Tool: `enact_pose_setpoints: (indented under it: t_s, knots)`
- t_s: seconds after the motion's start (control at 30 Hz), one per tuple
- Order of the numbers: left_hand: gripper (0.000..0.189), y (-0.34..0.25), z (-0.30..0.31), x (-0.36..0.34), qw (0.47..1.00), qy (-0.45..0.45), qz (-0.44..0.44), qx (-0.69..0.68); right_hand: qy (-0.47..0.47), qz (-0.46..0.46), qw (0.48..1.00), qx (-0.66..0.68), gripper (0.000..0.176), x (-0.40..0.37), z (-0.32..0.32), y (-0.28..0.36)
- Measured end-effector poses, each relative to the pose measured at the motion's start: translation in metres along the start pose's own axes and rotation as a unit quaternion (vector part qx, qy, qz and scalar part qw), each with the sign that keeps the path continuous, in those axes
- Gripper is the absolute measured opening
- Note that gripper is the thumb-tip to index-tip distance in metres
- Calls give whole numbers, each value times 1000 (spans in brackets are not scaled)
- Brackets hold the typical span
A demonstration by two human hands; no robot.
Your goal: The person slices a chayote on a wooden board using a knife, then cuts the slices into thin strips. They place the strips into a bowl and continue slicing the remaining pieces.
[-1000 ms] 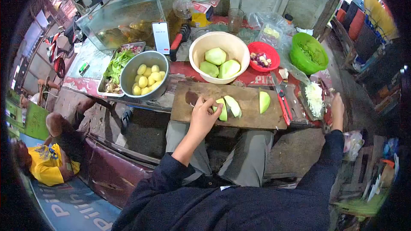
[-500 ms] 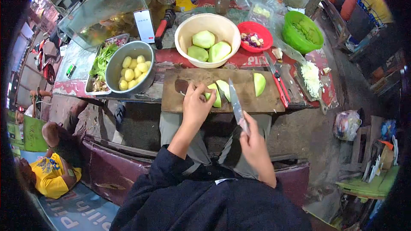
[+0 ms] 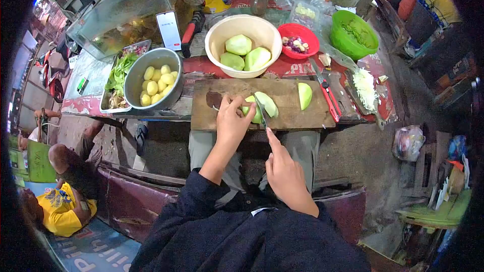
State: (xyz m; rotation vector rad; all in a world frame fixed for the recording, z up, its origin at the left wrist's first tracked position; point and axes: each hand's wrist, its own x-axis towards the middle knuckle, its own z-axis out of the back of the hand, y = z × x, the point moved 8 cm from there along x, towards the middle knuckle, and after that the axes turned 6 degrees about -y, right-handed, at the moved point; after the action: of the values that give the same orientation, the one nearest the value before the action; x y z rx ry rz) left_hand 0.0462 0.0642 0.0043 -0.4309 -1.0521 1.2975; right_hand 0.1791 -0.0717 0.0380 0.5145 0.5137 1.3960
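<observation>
My left hand (image 3: 233, 120) has its fingertips closed on a pale green chayote piece (image 3: 254, 115) that lies on the wooden cutting board (image 3: 292, 118). In my right hand (image 3: 285, 170) is the handle of a knife (image 3: 261, 110), with the forefinger stretched along it. The blade stands beside the held piece, close to my left fingertips. Touching or nearly touching its right side is another chayote piece (image 3: 268, 104). A separate chayote wedge (image 3: 305, 95) lies farther right on the board. My left fingers partly hide the held piece.
Behind the board stands a cream basin (image 3: 214, 63) with peeled chayotes, beside a red bowl (image 3: 313, 50) and a green bowl (image 3: 340, 45). A grey pot (image 3: 132, 83) of peeled potatoes is left. Red-handled scissors (image 3: 330, 102) lie right, near shredded vegetable (image 3: 364, 89). A person in yellow (image 3: 63, 209) sits left.
My right hand has moved left, bringing the knife from over the board's middle to the held chayote piece. The neighbouring piece now sits to the blade's right. My left hand stays nearly still.
</observation>
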Motion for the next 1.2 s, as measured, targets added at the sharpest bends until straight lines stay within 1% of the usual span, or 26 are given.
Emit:
enact_pose_setpoints:
  t_s: [0.03, 0.1, 0.3, 0.37, 0.57, 0.6, 0.67, 0.7, 0.77, 0.9, 0.97, 1.0, 1.07, 1.2]
  knots:
    - [21, -1, 0, 0, 1000, 0, 0, 0, -1, -3, 1000, -3, 64, 0, 2, 1]
    - [21, 3, -2, -1, 999, 7, 35, -22, -3, -7, 1000, -8, 64, -1, 4, 2]
    - [21, 2, -2, 0, 999, 4, 22, -23, -20, 5, 999, -24, 65, -3, 6, 3]
    - [21, 5, -3, -1, 1000, -1, 14, -17, -52, 55, 996, -46, 69, -3, 9, 7]
    - [22, 1, -1, -1, 1000, -9, 12, -17, -64, 65, 995, -38, 69, -4, 10, 10]
    - [22, -1, 0, -1, 1000, -13, 7, -24, -63, 65, 995, -38, 69, -4, 12, 12]
    - [21, -1, 0, -1, 1000, -10, 11, -15, -18, 10, 999, -25, 66, -4, 10, 8]
    - [21, 0, -1, -1, 1000, -8, 14, -6, -18, 9, 999, -25, 66, -4, 8, 7]
    - [21, -1, 0, -1, 1000, -8, 14, -12, -58, 67, 995, -38, 69, -5, 10, 11]
    - [21, 1, -1, -1, 1000, -5, 15, -19, -50, 63, 996, -49, 70, -5, 11, 13]
    - [21, 0, -1, -1, 1000, -8, 13, -16, -13, 3, 1000, -12, 62, -3, 7, 7]
    - [20, 0, 0, -1, 1000, -10, 10, -13, -13, 3, 1000, -13, 62, -3, 5, 5]
    - [20, 3, -2, -2, 1000, -9, 13, -21, -46, 37, 998, -10, 59, -1, 5, 5]
    - [19, 8, -5, -2, 999, 1, 30, -36, -39, 35, 999, 8, 54, 2, 2, 2]
